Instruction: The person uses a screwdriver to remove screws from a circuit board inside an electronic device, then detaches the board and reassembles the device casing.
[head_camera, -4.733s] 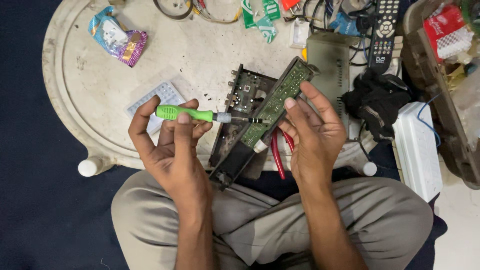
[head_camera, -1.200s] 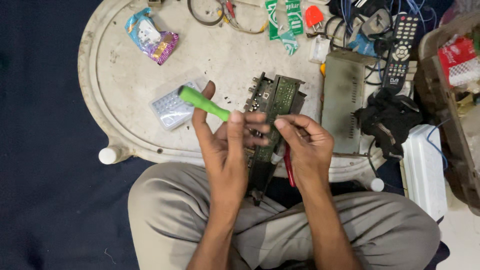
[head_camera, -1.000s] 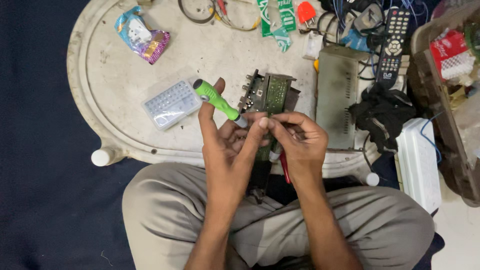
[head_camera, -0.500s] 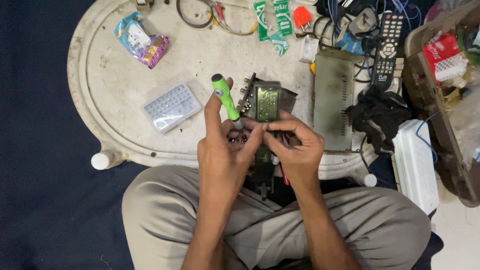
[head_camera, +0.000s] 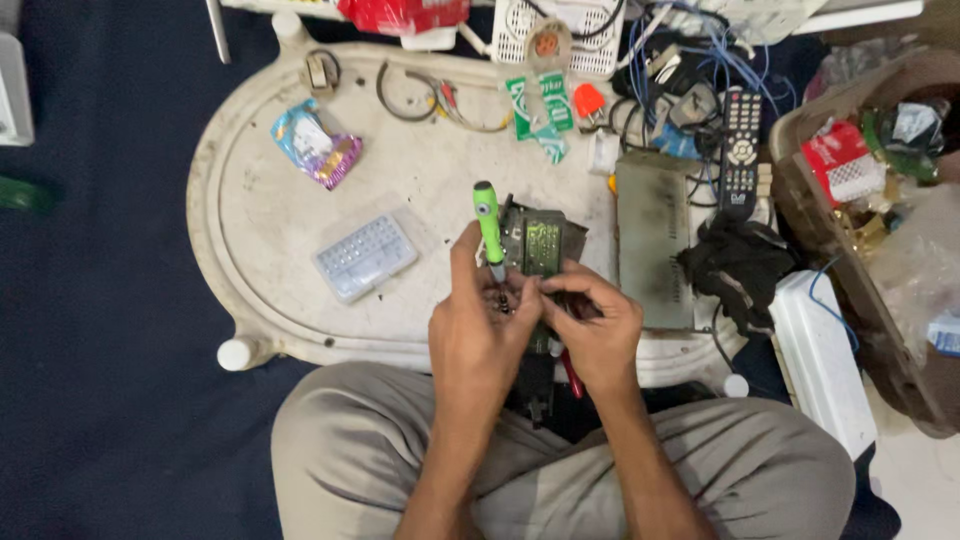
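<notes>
Two hands: both meet over the near edge of the surface, above the person's crossed legs.
Surface (head_camera: 260, 240): a pale oval tray-like table on a dark floor cloth, scuffed and strewn with parts.
Brown bin (head_camera: 800, 200): at the far right, holding a red-and-white packet, crumpled plastic and other odds and ends.
White basket (head_camera: 590, 40): at the top edge, with a small round orange-centred part lying in it and cables spilling beside it.
Grey metal cover (head_camera: 652, 240): flat on the surface, just right of the hands, long axis running away from the person.
Circuit board assembly (head_camera: 540, 240): stood on end between the hands, long axis pointing away from the person; its lower part is hidden behind the fingers.
Left hand (head_camera: 480, 330): fingers closed round the screwdriver, touching the board's left edge.
Right hand (head_camera: 595, 325): fingers pinched narrow on the board's near right side, steadying it; both hands lie equally close to it.
Green screwdriver (head_camera: 488, 225): handle upright, rising beyond the left hand, tip down toward the board; the tip itself is too small to place.
Remote control (head_camera: 742, 150): black, lying lengthwise right of the cover.
Clear bit case (head_camera: 365, 257): shut, left of the hands and apart from them.
Snack wrapper (head_camera: 315, 145): crumpled, farther left and up.
Red wire (head_camera: 572, 375): hanging below the right hand.
</notes>
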